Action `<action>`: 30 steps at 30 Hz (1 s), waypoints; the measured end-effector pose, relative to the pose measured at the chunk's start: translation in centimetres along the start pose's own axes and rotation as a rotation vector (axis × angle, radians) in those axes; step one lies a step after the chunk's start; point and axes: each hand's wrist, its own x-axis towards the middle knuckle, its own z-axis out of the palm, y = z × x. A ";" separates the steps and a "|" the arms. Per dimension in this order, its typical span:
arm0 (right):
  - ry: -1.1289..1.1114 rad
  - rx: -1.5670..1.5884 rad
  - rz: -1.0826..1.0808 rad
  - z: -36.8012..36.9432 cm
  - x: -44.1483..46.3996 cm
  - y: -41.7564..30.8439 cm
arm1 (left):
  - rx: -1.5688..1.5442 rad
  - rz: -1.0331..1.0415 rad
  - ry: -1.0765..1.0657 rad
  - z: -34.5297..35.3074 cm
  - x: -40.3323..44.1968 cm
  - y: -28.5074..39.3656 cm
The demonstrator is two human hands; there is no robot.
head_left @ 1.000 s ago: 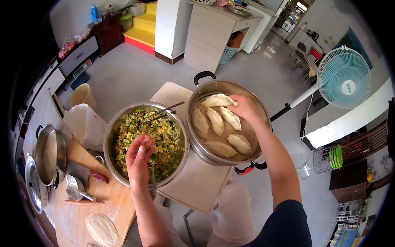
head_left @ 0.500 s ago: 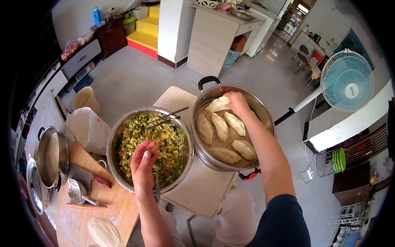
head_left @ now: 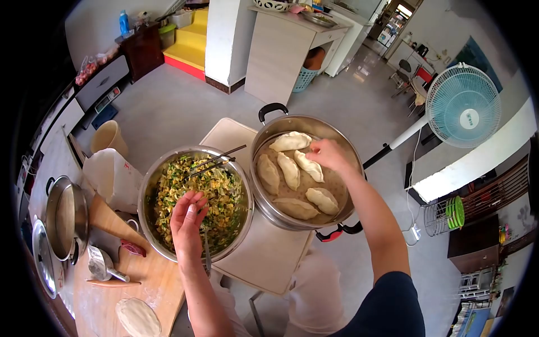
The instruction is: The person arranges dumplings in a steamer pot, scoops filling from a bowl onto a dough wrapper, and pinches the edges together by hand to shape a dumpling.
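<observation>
My right hand (head_left: 330, 155) is inside a wide steel steamer pot (head_left: 355, 147), its curled fingers on the upper end of a pale raw dumpling (head_left: 309, 168). Another dumpling (head_left: 290, 141) lies just beyond, and several more rest around them on the steamer's perforated floor. My left hand (head_left: 188, 224) hovers palm-up over the near side of a steel bowl (head_left: 147, 236), fingers loosely bent, thumb apart, nothing in them. Chopped green and yellow filling (head_left: 216, 196) fills the bowl. Chopsticks (head_left: 216, 161) lean across its far rim, and a spoon handle (head_left: 208, 253) shows by my left wrist.
At left, a wooden board (head_left: 163, 281) bears a flat dough wrapper (head_left: 138, 317) and a metal scoop (head_left: 104, 264). Beyond it are a second pot (head_left: 83, 213), a white bag (head_left: 115, 174) and a beige bucket (head_left: 109, 137). A fan (head_left: 463, 106) stands at right.
My right hand has left the far dumpling and come nearer, onto the neighbouring one. My left hand stays over the bowl. The whole view has shifted slightly.
</observation>
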 end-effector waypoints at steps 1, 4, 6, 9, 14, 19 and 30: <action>-0.005 -0.042 0.024 0.5 -0.5 -0.5 | -0.007 -0.002 -0.008 -0.1 0.0 -0.1; -0.005 -0.043 -0.037 2.7 -0.5 -0.4 | -0.007 -0.003 0.000 -0.1 0.0 0.1; 0.036 -0.002 -0.051 4.3 0.0 0.7 | -0.006 0.000 0.007 -0.2 0.0 0.2; -0.012 0.080 -0.041 4.7 1.1 2.5 | -0.004 0.007 0.008 -0.3 0.1 0.1; 0.178 -0.137 -0.179 5.9 -0.3 2.0 | 0.009 0.017 -0.004 -0.3 0.1 -0.1; 0.168 0.255 0.020 0.9 1.8 5.3 | 0.058 0.030 -0.014 -0.9 0.0 0.1; 0.021 0.194 -0.105 -0.5 -0.7 5.5 | 0.360 0.177 -0.196 8.1 3.3 2.2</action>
